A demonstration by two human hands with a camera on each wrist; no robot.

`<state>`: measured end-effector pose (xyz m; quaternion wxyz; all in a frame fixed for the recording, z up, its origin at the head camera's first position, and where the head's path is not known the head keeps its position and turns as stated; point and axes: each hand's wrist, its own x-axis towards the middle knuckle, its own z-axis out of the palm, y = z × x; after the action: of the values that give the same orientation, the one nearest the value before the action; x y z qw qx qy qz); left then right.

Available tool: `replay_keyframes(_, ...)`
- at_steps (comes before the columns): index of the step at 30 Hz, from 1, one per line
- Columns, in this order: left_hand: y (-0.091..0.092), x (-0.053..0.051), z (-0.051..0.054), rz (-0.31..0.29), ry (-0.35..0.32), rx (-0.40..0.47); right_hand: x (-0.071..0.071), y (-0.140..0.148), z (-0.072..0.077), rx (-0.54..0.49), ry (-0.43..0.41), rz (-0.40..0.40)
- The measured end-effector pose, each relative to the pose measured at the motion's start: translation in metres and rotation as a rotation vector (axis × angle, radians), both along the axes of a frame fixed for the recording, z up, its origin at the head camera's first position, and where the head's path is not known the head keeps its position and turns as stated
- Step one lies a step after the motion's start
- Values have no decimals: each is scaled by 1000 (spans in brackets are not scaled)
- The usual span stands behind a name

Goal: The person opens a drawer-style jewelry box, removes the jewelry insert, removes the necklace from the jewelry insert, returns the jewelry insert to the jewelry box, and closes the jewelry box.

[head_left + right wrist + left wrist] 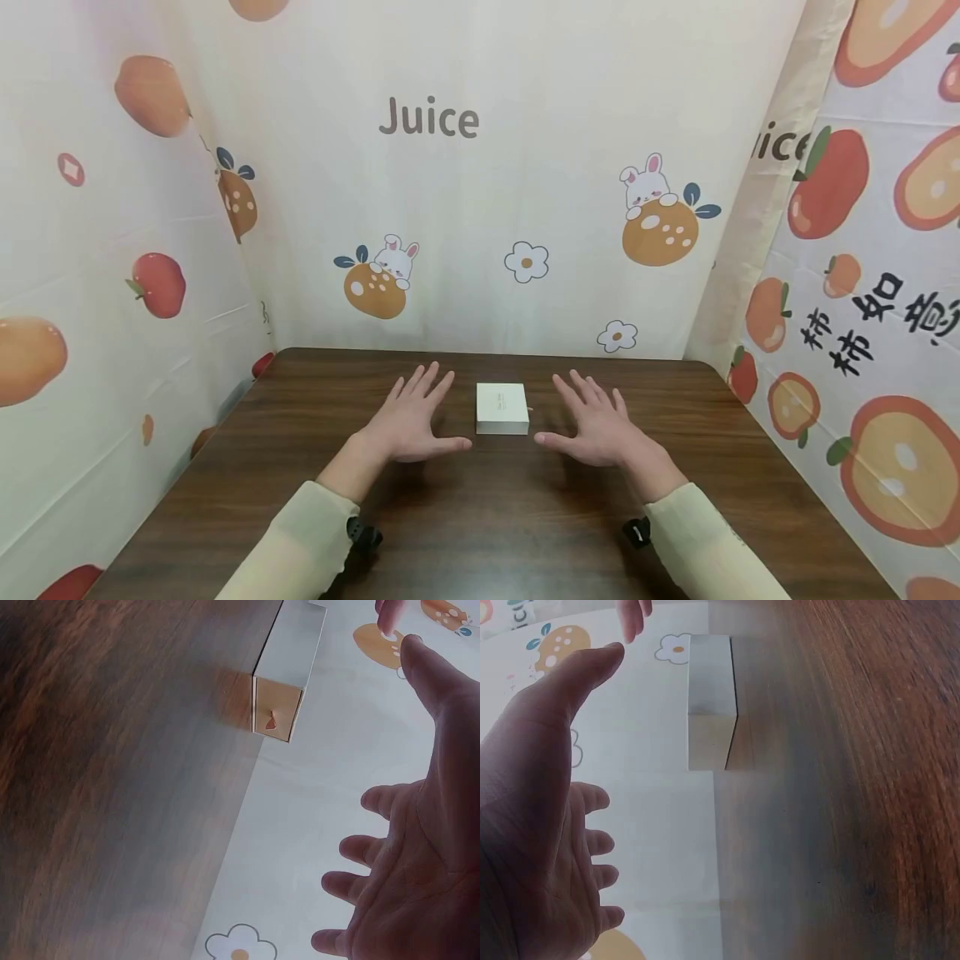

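A small white square box with faint lettering on its lid lies on the brown wooden table between both hands. In the right wrist view, the box shows a drawer-like end with a small tan pull tab. The left wrist view gives the plain opposite side of the box. My left hand hovers to the left of it, fingers spread, touching nothing. On the other side my right hand is likewise spread with the thumb toward the box, apart from it.
The dark wooden table reaches back to a cream curtain printed with fruit and rabbits. More printed curtains hang at the left and right sides. Each wrist wears a black strap, the left one and the right one.
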<state>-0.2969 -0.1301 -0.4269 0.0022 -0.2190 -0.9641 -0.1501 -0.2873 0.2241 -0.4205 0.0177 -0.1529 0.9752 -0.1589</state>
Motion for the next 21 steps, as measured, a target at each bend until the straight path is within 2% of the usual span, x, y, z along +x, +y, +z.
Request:
replay_keyframes(7, -1, -2, -4, 8, 9, -5, 0, 0, 0, 5, -7, -2)
replay_keyframes(13, 1, -3, -3, 9, -19, 3, -2, 2, -2, 18, -1, -7)
replay_keyframes(21, 2, -6, -6, 13, -73, 87, -5, 4, -5, -24, -4, 18)
